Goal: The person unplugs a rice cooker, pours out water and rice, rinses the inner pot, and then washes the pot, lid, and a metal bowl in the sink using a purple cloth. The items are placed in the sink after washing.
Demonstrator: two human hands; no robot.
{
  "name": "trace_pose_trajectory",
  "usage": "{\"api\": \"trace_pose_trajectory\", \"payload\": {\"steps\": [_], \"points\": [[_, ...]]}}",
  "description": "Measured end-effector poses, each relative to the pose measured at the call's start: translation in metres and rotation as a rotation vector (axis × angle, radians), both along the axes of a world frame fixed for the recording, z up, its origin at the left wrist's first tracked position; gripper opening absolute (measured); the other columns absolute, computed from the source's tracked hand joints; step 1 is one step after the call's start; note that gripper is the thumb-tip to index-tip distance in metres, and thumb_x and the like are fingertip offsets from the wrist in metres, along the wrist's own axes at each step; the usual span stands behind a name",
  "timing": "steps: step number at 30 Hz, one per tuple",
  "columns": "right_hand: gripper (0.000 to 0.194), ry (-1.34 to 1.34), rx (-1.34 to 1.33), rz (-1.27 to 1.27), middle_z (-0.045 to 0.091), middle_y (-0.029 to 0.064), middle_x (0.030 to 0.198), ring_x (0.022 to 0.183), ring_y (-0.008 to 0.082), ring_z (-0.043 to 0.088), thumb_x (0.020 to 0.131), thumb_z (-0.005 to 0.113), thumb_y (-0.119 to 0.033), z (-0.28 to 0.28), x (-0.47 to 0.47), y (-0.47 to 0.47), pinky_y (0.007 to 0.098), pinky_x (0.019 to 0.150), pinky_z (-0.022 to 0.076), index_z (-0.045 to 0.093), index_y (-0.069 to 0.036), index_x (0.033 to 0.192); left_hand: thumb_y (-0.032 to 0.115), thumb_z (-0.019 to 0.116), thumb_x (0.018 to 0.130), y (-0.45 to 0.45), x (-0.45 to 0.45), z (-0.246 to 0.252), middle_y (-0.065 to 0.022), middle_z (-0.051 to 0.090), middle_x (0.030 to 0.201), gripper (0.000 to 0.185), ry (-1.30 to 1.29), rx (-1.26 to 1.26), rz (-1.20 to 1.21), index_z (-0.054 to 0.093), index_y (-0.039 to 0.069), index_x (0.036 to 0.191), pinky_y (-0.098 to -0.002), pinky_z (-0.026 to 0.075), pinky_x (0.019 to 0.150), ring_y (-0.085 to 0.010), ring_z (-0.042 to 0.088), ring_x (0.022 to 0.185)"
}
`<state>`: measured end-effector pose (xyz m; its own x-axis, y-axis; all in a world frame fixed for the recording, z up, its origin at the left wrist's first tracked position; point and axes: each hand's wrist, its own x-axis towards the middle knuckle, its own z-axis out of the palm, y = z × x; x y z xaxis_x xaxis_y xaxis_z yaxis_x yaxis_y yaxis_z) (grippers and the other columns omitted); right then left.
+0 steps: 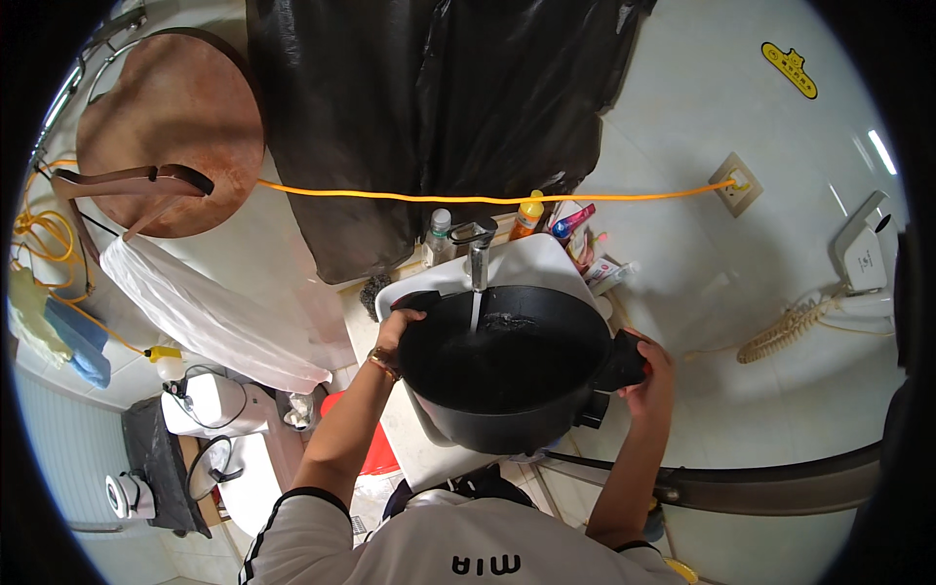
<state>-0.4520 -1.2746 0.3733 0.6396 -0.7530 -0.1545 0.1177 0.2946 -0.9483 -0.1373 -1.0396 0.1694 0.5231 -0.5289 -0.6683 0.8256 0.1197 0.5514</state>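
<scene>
A large black pot (504,428) is tilted over a white washbasin (545,259), under a chrome faucet (479,256). Water (476,311) runs from the faucet into the pot. My left hand (397,335) grips the pot's handle side at the left rim, with a watch or bracelet on the wrist. On the right, my right hand (649,376) holds the black side handle (621,362). Both hands' undersides are partly hidden.
Behind the basin stand a clear bottle (439,238), a yellow-orange bottle (526,216) and several tubes (601,270). An orange cable (453,198) crosses above the faucet to a wall socket (736,185). A white cloth (212,314) hangs at left, near a round wooden board (172,135).
</scene>
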Motion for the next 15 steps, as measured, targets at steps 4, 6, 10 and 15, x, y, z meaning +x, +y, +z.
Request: {"api": "trace_pose_trajectory", "payload": {"steps": [4, 6, 10, 15], "points": [[0.041, 0.067, 0.09, -0.051, 0.065, 0.0044, 0.074, 0.054, 0.0129, 0.059, 0.082, 0.058, -0.031, 0.005, -0.007, 0.003, 0.0246, 0.038, 0.036, 0.067, 0.001, 0.107, 0.011, 0.07, 0.072, 0.02, -0.008, 0.009, -0.0104, 0.066, 0.084, 0.023, -0.053, 0.028, 0.034, 0.067, -0.003, 0.09, -0.0328, 0.054, 0.071, -0.0227, 0.064, 0.076], [0.037, -0.031, 0.196, -0.042, 0.065, 0.0074, 0.071, 0.049, 0.0167, 0.06, 0.083, 0.058, -0.023, 0.008, -0.01, 0.004, 0.0296, 0.037, 0.0419, 0.065, 0.005, 0.107, 0.011, 0.069, 0.072, 0.029, -0.011, 0.016, -0.0107, 0.067, 0.084, 0.022, -0.111, 0.042, 0.046, 0.067, -0.003, 0.089, -0.0332, 0.054, 0.071, -0.0225, 0.064, 0.076], [0.035, -0.009, 0.199, -0.006, 0.065, 0.0092, 0.07, 0.048, 0.0197, 0.061, 0.085, 0.056, -0.019, 0.008, -0.01, 0.014, 0.0323, 0.038, 0.0452, 0.064, 0.006, 0.106, 0.011, 0.067, 0.074, 0.044, -0.01, 0.034, -0.0116, 0.067, 0.087, 0.023, -0.101, 0.034, -0.022, 0.068, -0.001, 0.094, -0.0324, 0.054, 0.076, -0.0236, 0.065, 0.078], [0.035, -0.025, 0.258, -0.042, 0.067, 0.0103, 0.076, 0.051, 0.0218, 0.062, 0.085, 0.053, -0.019, 0.011, -0.017, 0.044, 0.0347, 0.038, 0.0461, 0.063, 0.006, 0.109, 0.012, 0.063, 0.077, 0.075, -0.014, 0.057, -0.0133, 0.068, 0.096, 0.034, -0.29, 0.08, -0.09, 0.064, -0.001, 0.108, -0.0351, 0.053, 0.083, -0.0253, 0.065, 0.087]]}}
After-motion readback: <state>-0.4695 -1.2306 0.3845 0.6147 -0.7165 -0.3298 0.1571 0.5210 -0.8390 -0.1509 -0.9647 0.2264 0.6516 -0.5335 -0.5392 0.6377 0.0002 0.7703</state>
